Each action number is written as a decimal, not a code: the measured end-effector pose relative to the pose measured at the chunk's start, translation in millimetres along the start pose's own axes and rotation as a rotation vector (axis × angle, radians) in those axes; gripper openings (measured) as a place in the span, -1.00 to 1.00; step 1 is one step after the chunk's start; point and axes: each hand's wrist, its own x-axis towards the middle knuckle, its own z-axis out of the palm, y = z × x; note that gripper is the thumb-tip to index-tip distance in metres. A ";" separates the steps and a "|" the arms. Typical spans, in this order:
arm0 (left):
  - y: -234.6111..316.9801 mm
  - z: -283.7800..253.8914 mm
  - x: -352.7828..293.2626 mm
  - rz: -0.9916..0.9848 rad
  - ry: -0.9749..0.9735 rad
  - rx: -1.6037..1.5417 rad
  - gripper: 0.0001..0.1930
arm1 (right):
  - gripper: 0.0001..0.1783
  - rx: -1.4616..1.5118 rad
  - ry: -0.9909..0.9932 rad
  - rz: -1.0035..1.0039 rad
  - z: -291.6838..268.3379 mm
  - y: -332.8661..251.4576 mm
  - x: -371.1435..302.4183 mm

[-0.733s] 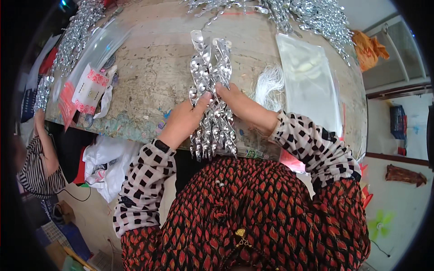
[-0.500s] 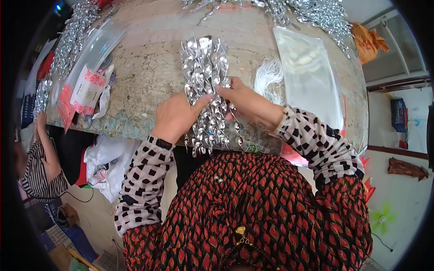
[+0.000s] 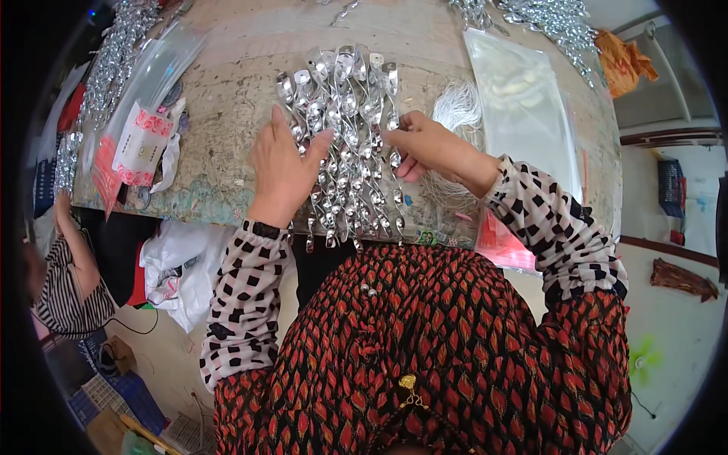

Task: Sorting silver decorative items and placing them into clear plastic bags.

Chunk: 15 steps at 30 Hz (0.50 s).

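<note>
Shiny silver twisted strips lie fanned out side by side in front of me, their lower ends hanging past the near edge of the worktable. My left hand rests along their left side, fingers apart, with the thumb touching the strips. On the right side my right hand has its thumb against the outer strips and its fingers loosely bent and apart. Neither hand is closed round the strips. A bundle of white string lies just beyond my right hand.
Clear plastic bags lie to the right on the worn worktable. More silver strips hang at the far left, near a pink-and-white packet. A person in a striped top is at work at the left.
The strips have spread wider into a fan and shifted slightly away from me. My hands have moved apart, and the left fingers have opened out.
</note>
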 end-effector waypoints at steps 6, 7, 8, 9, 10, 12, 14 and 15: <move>17.1 24.0 6.4 0.108 -0.034 -0.160 0.10 | -0.46 0.225 -0.007 -0.066 25.7 -2.1 4.7; 20.0 22.2 8.5 0.118 -0.060 -0.128 0.14 | -0.48 0.287 0.012 -0.056 28.3 -1.6 5.1; 22.1 17.9 12.5 0.085 -0.113 -0.123 0.19 | -0.49 0.308 0.024 -0.071 27.8 0.5 5.5; 21.8 17.3 14.1 0.085 -0.104 -0.124 0.19 | -0.49 0.303 0.023 -0.078 25.3 0.6 4.7; 22.0 15.9 14.0 0.074 -0.117 -0.122 0.19 | -0.50 0.203 -0.001 -0.081 20.1 0.7 2.4; 22.4 11.5 11.6 0.059 -0.120 -0.102 0.20 | -0.56 -0.007 -0.040 -0.153 9.6 4.2 -4.0; 29.7 3.7 13.4 0.049 -0.187 -0.092 0.21 | -0.57 -0.142 -0.046 -0.196 -0.8 11.9 -8.1; 33.8 -1.0 14.6 0.045 -0.233 -0.064 0.21 | -0.57 -0.256 -0.046 -0.219 -4.5 12.4 -10.5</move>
